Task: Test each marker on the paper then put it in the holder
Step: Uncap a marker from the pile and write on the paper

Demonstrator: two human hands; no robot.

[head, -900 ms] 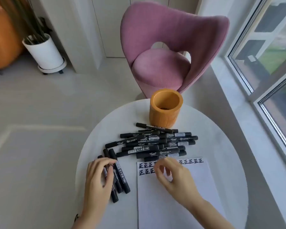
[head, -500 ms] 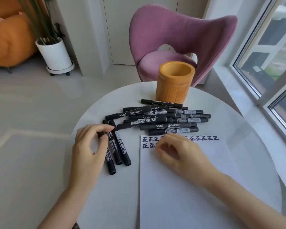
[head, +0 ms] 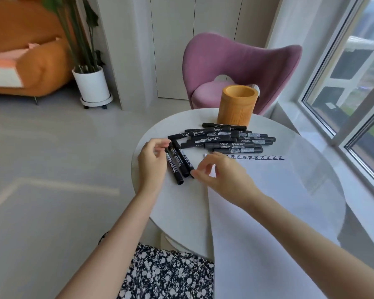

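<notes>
Where the round white counter (head: 181, 214) meets the window side of the room, a pink chair (head: 242, 61) stands behind its far edge. On the counter, a white sheet of paper (head: 268, 212) runs from the near edge toward the centre, and a row of dark written characters (head: 257, 157) lies along its far edge. An upright orange-brown holder (head: 236, 110) stands at the far side of the counter, well apart from the paper. No marker shows above its rim. Between the holder and the paper lies the marker pile (head: 225, 140), black capped markers lying roughly crosswise and touching one another. Just left of the paper, three markers (head: 183, 164) lie side by side on the counter, angled toward the person. The left grip (head: 151, 162) is narrow, its fingers curled over the far ends of these three markers. Whether it clamps one cannot be determined. The right grip (head: 222, 175) hovers over the far left corner of the paper, thumb and forefinger drawn close together at the near end of the rightmost of the three markers. Contact appears likely, but a firm pinch cannot be confirmed.
</notes>
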